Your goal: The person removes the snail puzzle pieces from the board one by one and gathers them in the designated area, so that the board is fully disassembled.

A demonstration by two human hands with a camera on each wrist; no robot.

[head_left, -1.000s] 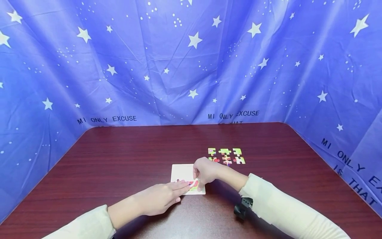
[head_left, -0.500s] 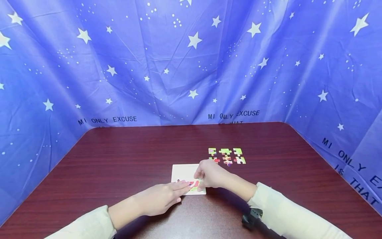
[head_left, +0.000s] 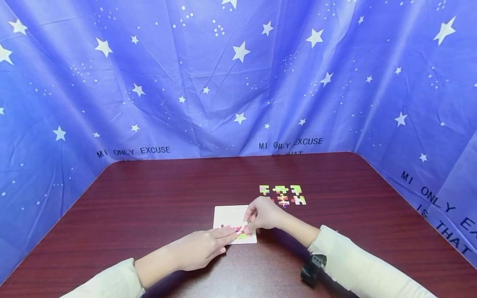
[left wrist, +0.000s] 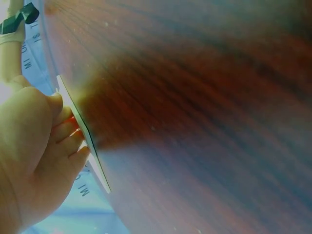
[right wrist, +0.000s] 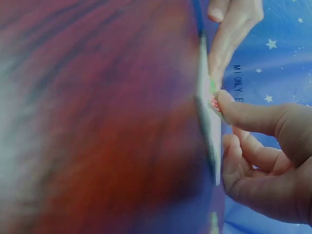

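A white puzzle board (head_left: 227,213) lies near the middle of the table, with colourful puzzle pieces (head_left: 244,236) along its near part. My left hand (head_left: 199,248) reaches in from the left, its straight fingers resting across those pieces and hiding some of them. At the board's right side, my right hand (head_left: 264,215) pinches a red and green puzzle piece (right wrist: 216,103) between thumb and fingers. This piece looks tilted against the board, as the right wrist view shows. In the left wrist view the board (left wrist: 83,126) appears edge-on beyond the left fingers.
Behind the right hand, several loose puzzle pieces (head_left: 281,189) lie in two rows, one partly covered by the hand. The dark red wooden table (head_left: 149,186) meets a blue starry curtain (head_left: 208,82) at its back and sides.
The right wrist has shifted outward to the right, and its fingers have lifted slightly, with the pinched puzzle piece now looking tilted. The left hand stays in place.
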